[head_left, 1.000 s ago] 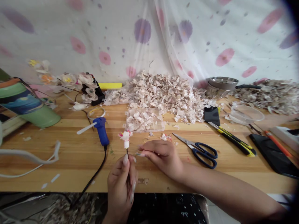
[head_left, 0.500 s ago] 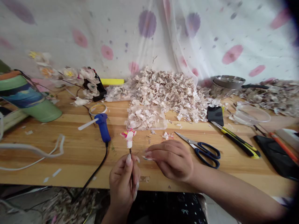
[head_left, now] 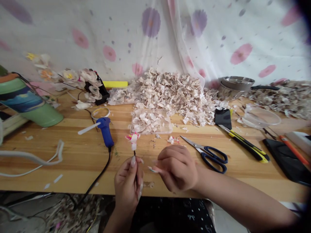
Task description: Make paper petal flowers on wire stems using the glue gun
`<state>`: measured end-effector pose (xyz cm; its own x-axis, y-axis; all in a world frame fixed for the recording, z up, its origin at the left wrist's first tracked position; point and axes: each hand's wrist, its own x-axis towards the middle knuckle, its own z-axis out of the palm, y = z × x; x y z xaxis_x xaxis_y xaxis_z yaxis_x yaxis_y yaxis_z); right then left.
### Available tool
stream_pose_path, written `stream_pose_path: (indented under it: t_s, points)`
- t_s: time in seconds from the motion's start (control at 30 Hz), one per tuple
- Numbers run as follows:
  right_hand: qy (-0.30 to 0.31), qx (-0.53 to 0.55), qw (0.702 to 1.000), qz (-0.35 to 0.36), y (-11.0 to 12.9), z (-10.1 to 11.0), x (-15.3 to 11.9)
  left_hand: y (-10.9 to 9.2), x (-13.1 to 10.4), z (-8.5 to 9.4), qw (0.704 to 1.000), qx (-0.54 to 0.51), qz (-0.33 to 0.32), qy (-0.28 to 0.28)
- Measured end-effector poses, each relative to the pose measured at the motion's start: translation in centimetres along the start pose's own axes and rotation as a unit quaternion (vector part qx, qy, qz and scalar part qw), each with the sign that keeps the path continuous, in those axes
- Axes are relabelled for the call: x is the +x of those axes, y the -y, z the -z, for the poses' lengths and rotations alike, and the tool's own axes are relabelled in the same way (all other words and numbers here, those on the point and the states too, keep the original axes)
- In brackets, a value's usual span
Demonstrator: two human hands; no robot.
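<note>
My left hand [head_left: 128, 181] is closed round the thin dark stem of a small artificial flower [head_left: 133, 142]. The flower stands upright above the fingertips, with a white wrapped base and bright pink and yellow bits at its top. To its right, my right hand [head_left: 178, 168] hovers over the near part of the table with its fingers curled together. At its fingertips is a pale bit that I cannot make out from the nails. A blue glue gun [head_left: 105, 132] with a white glue stick lies left of the flower. Scissors [head_left: 206, 153] with dark blue handles rest beyond my right hand.
A clear plastic box [head_left: 167, 126] of pale petals sits in front of a large petal heap [head_left: 170, 90]. Right are a yellow-black utility knife [head_left: 245, 144], a black phone-like slab [head_left: 286, 160] and a metal pan [head_left: 238, 83]. Finished flowers [head_left: 89, 81] and a green pot [head_left: 48, 115] stand left.
My right hand's fingers have curled in more and the hand has turned slightly. My left hand holds the flower almost in place. The whole view has shifted a little.
</note>
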<state>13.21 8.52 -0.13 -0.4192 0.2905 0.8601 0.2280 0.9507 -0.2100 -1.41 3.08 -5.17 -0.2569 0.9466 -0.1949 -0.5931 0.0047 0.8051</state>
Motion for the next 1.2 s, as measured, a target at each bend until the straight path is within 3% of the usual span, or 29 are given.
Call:
stream_pose_path:
  t_s: [0.3, 0.67, 0.8, 0.97, 1.2]
  points:
    - [0.002, -0.010, 0.999, 0.044, 0.1, -0.1, -0.1, 0.2, 0.3, 0.2, 1.000, 0.011, 0.011, -0.010]
    - [0.014, 0.053, 0.997, 0.053, 0.1, 0.5, -0.4, 0.1, 0.5, 0.2, 1.000, 0.016, 0.014, -0.009]
    - [0.026, 0.022, 0.996, 0.085, -0.2, 0.2, -0.4, -0.1, 0.4, 0.2, 1.000, 0.013, 0.021, -0.010]
    - [0.015, 0.053, 0.998, 0.015, -0.3, -0.3, -0.5, -0.1, 0.4, 0.3, 1.000, 0.008, 0.027, -0.007]
    - [0.038, 0.048, 0.998, 0.032, -0.4, -0.5, -0.4, 0.0, 0.5, 0.3, 1.000, 0.007, 0.023, 0.004]
